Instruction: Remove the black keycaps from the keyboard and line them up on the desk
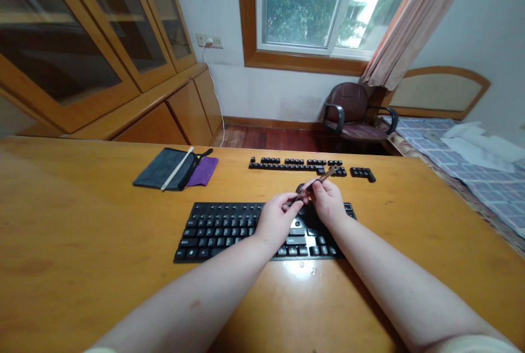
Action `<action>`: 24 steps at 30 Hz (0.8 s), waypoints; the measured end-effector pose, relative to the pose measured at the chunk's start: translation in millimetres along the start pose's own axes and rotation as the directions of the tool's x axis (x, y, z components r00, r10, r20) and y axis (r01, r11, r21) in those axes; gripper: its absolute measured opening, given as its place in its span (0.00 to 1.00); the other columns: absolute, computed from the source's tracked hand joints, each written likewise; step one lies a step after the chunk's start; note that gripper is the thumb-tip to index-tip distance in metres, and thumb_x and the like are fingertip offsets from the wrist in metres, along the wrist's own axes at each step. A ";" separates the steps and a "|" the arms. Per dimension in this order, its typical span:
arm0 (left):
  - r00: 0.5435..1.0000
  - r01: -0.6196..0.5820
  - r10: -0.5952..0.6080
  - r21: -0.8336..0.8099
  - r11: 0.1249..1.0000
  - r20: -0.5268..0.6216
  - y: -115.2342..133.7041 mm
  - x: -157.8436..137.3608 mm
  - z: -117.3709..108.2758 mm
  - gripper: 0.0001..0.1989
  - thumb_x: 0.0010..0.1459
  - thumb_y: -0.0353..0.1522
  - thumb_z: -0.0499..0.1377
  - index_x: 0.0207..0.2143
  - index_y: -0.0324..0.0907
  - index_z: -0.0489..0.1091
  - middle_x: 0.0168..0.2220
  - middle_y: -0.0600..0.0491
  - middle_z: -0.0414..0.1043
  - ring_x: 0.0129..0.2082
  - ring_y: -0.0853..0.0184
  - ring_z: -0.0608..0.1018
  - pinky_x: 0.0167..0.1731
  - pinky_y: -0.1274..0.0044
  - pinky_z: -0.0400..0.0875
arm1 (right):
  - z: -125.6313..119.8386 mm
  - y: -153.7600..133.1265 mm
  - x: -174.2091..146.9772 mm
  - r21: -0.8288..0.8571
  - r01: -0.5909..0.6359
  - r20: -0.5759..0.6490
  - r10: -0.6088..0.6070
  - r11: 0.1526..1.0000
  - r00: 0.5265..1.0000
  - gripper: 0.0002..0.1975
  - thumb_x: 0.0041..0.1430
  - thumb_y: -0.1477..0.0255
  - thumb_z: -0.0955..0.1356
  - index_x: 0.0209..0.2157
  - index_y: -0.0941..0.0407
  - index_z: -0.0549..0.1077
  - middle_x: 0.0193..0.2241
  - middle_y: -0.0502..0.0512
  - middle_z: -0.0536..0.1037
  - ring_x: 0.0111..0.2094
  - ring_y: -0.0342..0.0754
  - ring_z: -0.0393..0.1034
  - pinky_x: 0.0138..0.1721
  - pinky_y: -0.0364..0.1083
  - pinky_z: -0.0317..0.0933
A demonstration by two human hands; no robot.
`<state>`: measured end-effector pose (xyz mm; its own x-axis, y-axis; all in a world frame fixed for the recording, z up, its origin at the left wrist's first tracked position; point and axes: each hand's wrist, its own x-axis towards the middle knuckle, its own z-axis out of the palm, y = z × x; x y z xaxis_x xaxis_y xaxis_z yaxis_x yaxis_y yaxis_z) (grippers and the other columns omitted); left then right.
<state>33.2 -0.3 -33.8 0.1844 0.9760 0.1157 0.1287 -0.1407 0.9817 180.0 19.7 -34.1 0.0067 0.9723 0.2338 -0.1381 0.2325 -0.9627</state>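
Note:
A black keyboard (221, 233) lies on the wooden desk under both hands. Over its upper right part, my right hand (329, 204) is closed around a slim, dark brownish tool (327, 175), whose far end points up and away to the right; its exact kind is unclear. My left hand (278, 216) is pinched shut close to the tool's near end. What sits between the left fingertips is too small and covered to make out. A rounded black object (301, 187) shows just behind the hands, mostly hidden.
Loose black keycaps (287, 166) stand in rows toward the desk's far edge, with more keycaps (361, 172) to their right. At the left lie a dark grey pouch (158, 167), a whitish stick (177, 169) across it, and a purple cloth (204, 171). An armchair (350, 107) stands beyond the desk.

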 end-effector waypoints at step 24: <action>0.995 -0.019 0.012 -0.069 0.997 -0.096 -7.8 2.4 -0.3 0.13 0.54 0.34 0.59 0.42 0.43 0.73 0.34 0.52 0.74 0.30 0.70 0.73 0.35 0.77 0.69 | -1.5 2.5 -1.5 0.031 -0.038 0.140 0.033 0.999 0.990 0.16 0.56 0.58 0.65 0.27 0.57 0.71 0.19 0.51 0.70 0.19 0.44 0.67 0.23 0.44 0.61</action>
<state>32.3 3.2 -41.2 0.0911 0.9857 0.1415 0.0576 -0.1471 0.9874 181.1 18.9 -37.1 -0.1362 0.9664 0.2182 -0.1687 0.1944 -0.9663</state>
